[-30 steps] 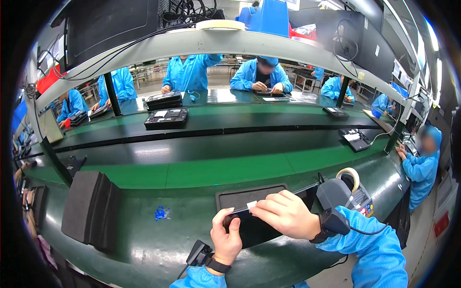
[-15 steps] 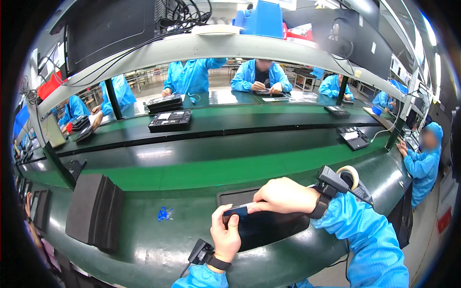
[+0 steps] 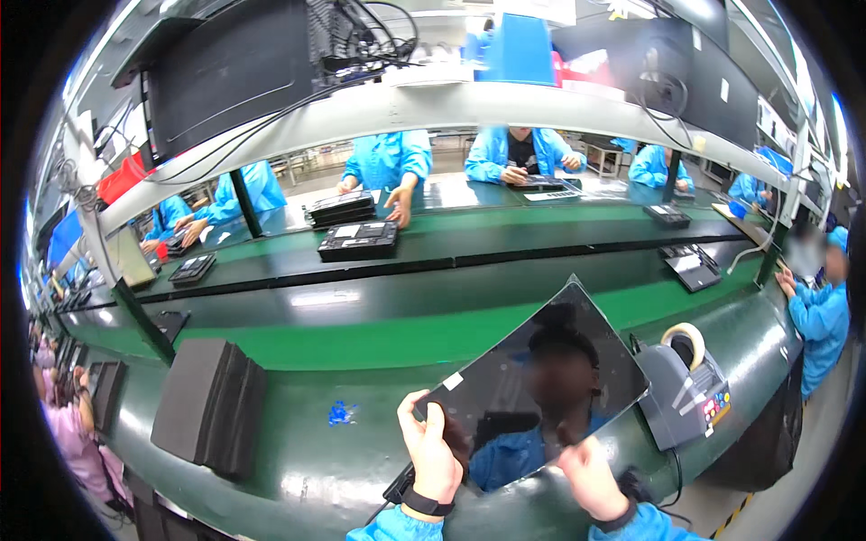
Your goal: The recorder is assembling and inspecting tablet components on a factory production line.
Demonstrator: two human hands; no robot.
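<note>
A dark glossy screen panel is raised at a tilt above the bench and mirrors a person. My left hand pinches its lower left corner, thumb on the front, close to a small white label. Over the panel's lower right edge is my right hand, its fingers drawn together and slightly smeared. Whether those fingertips hold the edge or something thin on it does not show. Right of the panel stands a grey tape dispenser with a roll of pale tape on top.
Black foam sheets stand stacked at the left, with blue scraps nearby. A green belt runs behind the bench. Beyond it lie black device housings, where people in blue work. A pale shelf beam crosses overhead.
The panel has come up from lying low on the bench to a tilted stance. My right hand has moved down from near my left hand to the panel's lower right edge.
</note>
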